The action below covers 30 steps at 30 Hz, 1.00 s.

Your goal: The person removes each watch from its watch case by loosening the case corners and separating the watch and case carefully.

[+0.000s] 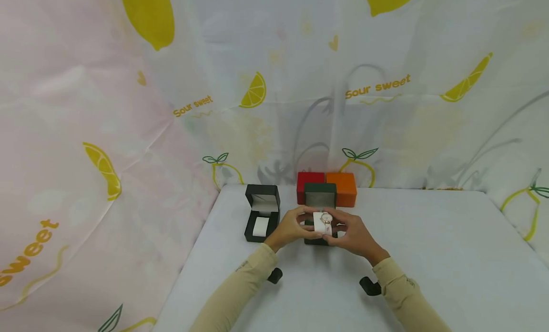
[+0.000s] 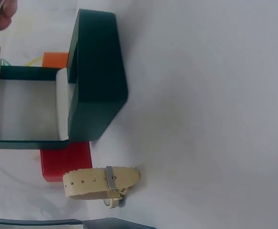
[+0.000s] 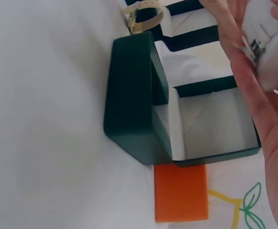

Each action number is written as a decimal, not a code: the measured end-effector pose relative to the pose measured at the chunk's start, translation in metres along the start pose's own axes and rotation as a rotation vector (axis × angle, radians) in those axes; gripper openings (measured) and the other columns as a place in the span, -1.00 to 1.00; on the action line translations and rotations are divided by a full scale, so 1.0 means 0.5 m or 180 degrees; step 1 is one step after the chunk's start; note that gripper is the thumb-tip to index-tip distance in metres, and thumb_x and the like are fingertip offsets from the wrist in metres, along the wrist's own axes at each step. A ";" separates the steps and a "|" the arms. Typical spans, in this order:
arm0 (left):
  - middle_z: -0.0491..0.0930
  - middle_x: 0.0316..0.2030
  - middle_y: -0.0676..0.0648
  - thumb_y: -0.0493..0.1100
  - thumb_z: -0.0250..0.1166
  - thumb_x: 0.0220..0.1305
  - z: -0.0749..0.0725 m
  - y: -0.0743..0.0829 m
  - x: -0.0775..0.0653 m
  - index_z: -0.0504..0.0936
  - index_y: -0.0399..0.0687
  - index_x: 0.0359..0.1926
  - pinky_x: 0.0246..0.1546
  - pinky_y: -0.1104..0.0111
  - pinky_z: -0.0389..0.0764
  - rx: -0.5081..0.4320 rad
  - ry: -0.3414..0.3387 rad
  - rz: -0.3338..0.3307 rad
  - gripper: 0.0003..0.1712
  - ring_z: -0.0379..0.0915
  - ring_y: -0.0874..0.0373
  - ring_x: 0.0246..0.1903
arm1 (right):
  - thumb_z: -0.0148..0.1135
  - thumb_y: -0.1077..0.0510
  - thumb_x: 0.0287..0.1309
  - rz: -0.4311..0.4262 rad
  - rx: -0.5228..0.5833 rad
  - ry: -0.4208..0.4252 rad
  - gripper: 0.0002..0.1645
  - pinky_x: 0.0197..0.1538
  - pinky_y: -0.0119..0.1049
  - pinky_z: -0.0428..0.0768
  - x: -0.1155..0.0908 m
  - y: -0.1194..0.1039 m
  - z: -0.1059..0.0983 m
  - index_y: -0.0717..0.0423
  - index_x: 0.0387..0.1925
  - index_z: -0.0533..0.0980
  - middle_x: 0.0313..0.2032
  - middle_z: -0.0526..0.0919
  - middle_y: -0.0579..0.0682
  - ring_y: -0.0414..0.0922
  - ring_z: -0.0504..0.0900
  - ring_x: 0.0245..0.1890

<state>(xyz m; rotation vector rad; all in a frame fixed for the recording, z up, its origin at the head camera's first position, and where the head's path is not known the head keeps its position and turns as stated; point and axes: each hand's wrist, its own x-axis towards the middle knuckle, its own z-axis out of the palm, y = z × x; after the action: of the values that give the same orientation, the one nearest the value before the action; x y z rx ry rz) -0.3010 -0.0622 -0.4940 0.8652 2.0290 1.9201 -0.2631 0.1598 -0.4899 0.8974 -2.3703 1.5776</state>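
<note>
Both hands hold up a white watch cushion carrying a watch (image 1: pixel 326 218) with a pale face and a light strap. My left hand (image 1: pixel 295 227) grips its left side and my right hand (image 1: pixel 352 231) its right side, thumbs below and fingers above. Close beneath and behind them stands a dark green watch box (image 1: pixel 320 187), its lid raised. The right wrist view shows the underside of the cushion (image 3: pixel 272 52) between the fingers. Another watch with a beige strap (image 2: pixel 100 182) lies on the table beside the green box; in the head view it is hidden.
To the left stands another dark box (image 1: pixel 262 193), opened, with a white cushion (image 1: pixel 260 226) inside. Behind the green box are a red box (image 1: pixel 302 189) and an orange box (image 1: pixel 346 189). A lemon-printed curtain (image 1: pixel 300 84) hangs behind the white table (image 1: pixel 429 251).
</note>
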 end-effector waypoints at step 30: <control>0.49 0.13 -0.03 -0.35 0.54 -0.04 0.011 0.005 0.009 0.52 -0.02 0.27 -0.04 0.23 0.63 0.0142 -0.0134 0.0111 -0.22 0.49 0.04 0.10 | 0.60 0.21 -0.17 -0.0170 -0.0248 0.0317 -0.21 -0.23 -0.34 0.70 -0.007 0.010 -0.009 0.12 0.19 0.51 0.00 0.58 -0.02 -0.16 0.60 -0.32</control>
<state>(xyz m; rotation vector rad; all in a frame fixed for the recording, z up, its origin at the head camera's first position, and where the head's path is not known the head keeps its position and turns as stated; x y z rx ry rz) -0.3011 -0.0553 -0.4912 0.9496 2.0529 1.8646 -0.2638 0.1663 -0.4935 0.8388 -2.3028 1.4640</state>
